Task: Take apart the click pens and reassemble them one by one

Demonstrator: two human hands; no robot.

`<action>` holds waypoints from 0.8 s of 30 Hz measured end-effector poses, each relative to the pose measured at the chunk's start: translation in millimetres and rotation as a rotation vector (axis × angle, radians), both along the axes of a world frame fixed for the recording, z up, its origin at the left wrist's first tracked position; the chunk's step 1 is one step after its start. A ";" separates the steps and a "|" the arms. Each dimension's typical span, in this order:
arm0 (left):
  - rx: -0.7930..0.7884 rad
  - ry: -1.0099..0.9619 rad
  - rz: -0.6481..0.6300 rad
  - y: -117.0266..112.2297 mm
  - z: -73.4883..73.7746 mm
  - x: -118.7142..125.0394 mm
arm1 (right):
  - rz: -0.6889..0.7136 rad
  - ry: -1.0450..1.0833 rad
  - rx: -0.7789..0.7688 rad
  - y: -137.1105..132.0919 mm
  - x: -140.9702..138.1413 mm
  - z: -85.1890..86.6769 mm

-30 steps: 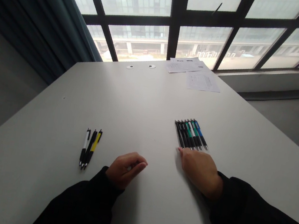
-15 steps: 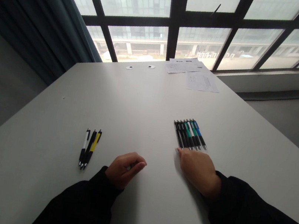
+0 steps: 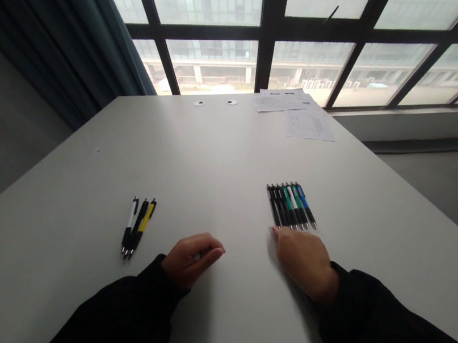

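Observation:
My left hand (image 3: 192,260) rests on the table with its fingers curled and the thumb pressed against them. A small pale spot shows in the curl, and no object can be made out there. To its left lie a white pen (image 3: 130,224), a black pen (image 3: 136,229) and a yellow pen (image 3: 145,222), close together. My right hand (image 3: 304,260) is closed, back upward, at the near ends of a row of several pens (image 3: 290,206), in black, green, white and blue. Its fingers are mostly hidden beneath it; one fingertip shows by the leftmost black pen's tip.
Both hands are over a large white table (image 3: 196,161). Papers (image 3: 309,125) and two small round discs (image 3: 198,104) lie near its far edge. Beyond stands a dark-framed window (image 3: 269,34), with a blue-grey curtain (image 3: 73,28) at the left.

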State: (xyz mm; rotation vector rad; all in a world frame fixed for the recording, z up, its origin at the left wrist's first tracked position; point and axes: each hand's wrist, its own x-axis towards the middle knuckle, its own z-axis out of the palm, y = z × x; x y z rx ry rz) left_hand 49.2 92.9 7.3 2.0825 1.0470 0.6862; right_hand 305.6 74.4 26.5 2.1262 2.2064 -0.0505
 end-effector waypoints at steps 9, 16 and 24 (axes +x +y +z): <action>0.024 -0.019 -0.002 0.0 -1.2 0.4 | 0.012 0.007 -0.011 0.6 0.4 -0.2; 0.023 -0.017 -0.004 0.2 -1.7 0.2 | 0.024 0.007 -0.007 1.0 1.7 -2.3; 0.019 -0.016 -0.011 0.2 -2.1 -0.1 | 0.057 0.012 -0.026 -0.3 -0.1 0.9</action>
